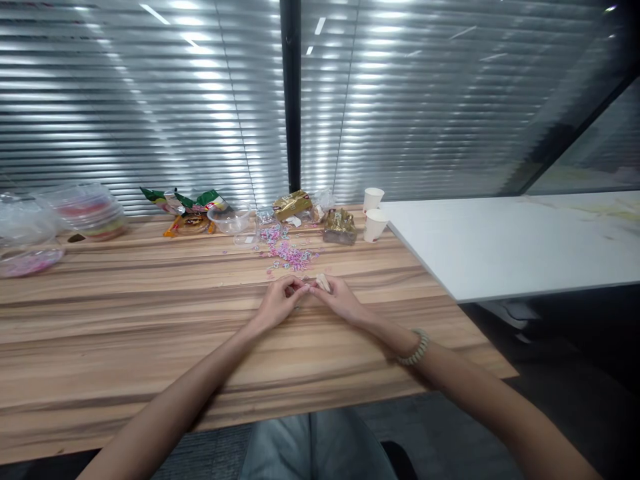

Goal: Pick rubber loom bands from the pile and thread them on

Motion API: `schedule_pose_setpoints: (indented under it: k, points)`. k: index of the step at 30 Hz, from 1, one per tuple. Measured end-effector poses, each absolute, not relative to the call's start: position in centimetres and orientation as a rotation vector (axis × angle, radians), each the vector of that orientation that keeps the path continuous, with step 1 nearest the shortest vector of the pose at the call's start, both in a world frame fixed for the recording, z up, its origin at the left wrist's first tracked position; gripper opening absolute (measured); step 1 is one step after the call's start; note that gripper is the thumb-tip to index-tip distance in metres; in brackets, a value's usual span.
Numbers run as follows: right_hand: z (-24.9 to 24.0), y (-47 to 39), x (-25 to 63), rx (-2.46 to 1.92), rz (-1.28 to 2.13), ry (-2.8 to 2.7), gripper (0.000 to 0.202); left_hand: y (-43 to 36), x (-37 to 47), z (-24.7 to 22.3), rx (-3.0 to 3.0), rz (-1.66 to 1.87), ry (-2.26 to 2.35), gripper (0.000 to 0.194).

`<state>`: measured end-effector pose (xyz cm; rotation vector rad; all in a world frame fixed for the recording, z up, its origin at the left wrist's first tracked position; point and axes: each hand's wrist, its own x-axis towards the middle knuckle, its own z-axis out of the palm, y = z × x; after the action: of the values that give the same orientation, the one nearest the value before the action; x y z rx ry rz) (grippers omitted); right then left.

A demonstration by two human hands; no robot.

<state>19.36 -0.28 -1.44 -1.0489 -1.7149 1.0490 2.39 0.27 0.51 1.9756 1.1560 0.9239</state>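
My left hand [280,301] and my right hand [340,298] meet fingertip to fingertip over the wooden table [150,320]. Both pinch something very small between them; it is too small to identify. My right hand also carries a small pale object [323,282] against its fingers. A beaded bracelet [416,348] circles my right wrist. Just beyond my hands lies a scatter of small pink and white beads [290,252].
Along the back stand a clear bowl [231,217], snack packets [190,201], gold wrappers [340,225], two paper cups [374,215] and clear lidded containers [90,210] at far left. A white table [510,240] adjoins on the right. Blinds cover the window behind.
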Motion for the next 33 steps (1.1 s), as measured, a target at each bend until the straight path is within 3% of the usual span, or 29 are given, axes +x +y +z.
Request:
schedule_pose_setpoints:
  k: [14, 21, 24, 33]
  points:
    - [-0.5, -0.4, 19.4, -1.07, 1.173, -1.54, 0.032, 0.3, 2.6, 0.2, 1.084, 0.911, 0.791, 0.023]
    - [-1.0, -1.1, 19.4, -0.878, 1.539, -1.495, 0.037, 0.6, 1.8, 0.6, 1.223, 0.995, 0.957, 0.044]
    - [-1.1, -0.8, 19.6, -0.9, 1.504, -1.537, 0.042, 0.9, 1.2, 0.7, 1.371, 1.044, 1.068, 0.047]
    - [-0.1, -1.3, 19.8, -1.019, 1.644, -1.666, 0.049, 1.1, 1.2, -0.2, 1.803, 1.009, 1.015, 0.037]
